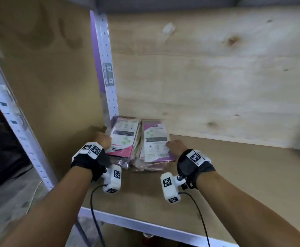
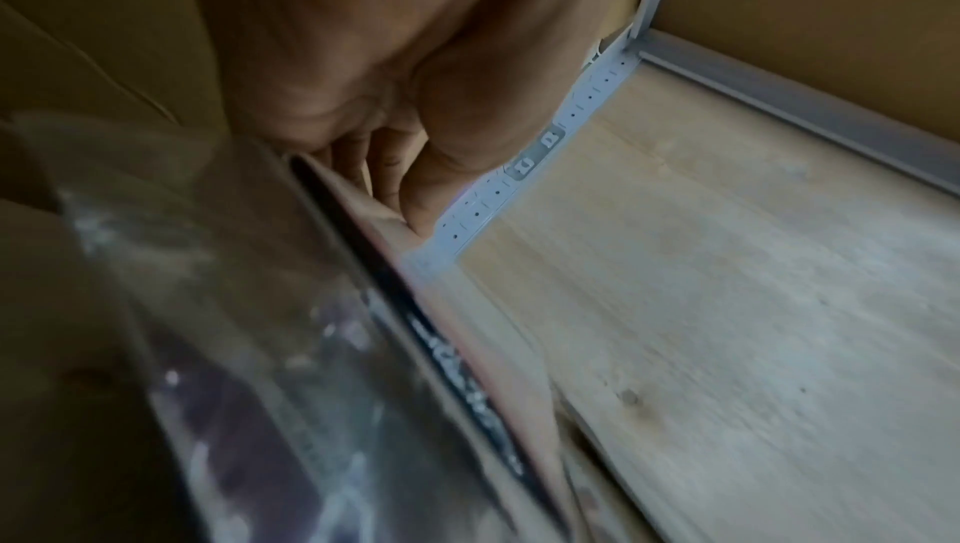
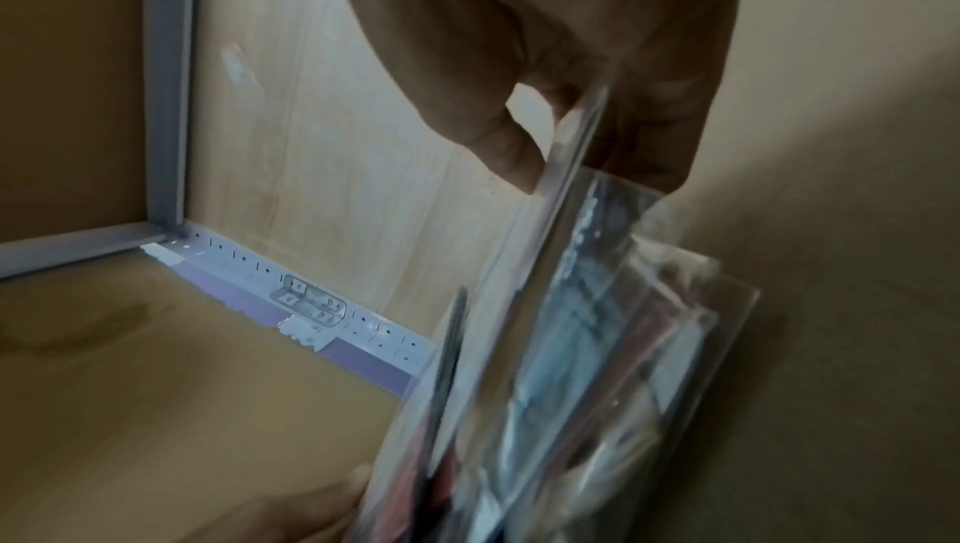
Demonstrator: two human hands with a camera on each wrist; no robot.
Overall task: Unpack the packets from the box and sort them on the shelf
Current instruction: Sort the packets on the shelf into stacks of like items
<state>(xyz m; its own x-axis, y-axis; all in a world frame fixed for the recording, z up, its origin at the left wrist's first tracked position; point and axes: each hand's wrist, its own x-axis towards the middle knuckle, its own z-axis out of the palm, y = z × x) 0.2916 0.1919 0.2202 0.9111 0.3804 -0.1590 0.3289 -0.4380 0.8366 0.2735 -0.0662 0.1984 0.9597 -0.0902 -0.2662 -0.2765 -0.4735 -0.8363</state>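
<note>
Two stacks of pink-and-white packets in clear plastic lie in the back left corner of the brown shelf board (image 1: 234,175). My left hand (image 1: 103,139) grips the left edge of the left stack (image 1: 124,138). In the left wrist view its fingers (image 2: 395,170) curl round that stack's edge (image 2: 364,346). My right hand (image 1: 175,146) holds the right edge of the right stack (image 1: 156,141). The right wrist view shows its thumb and fingers (image 3: 519,149) pinching the clear wrapper (image 3: 597,346). No box is in view.
A white perforated upright post (image 1: 108,68) stands in the corner right behind the stacks. A pale plywood back wall (image 1: 217,68) and a brown side panel (image 1: 47,68) close the bay. The shelf's white front rail (image 1: 145,223) runs below my wrists.
</note>
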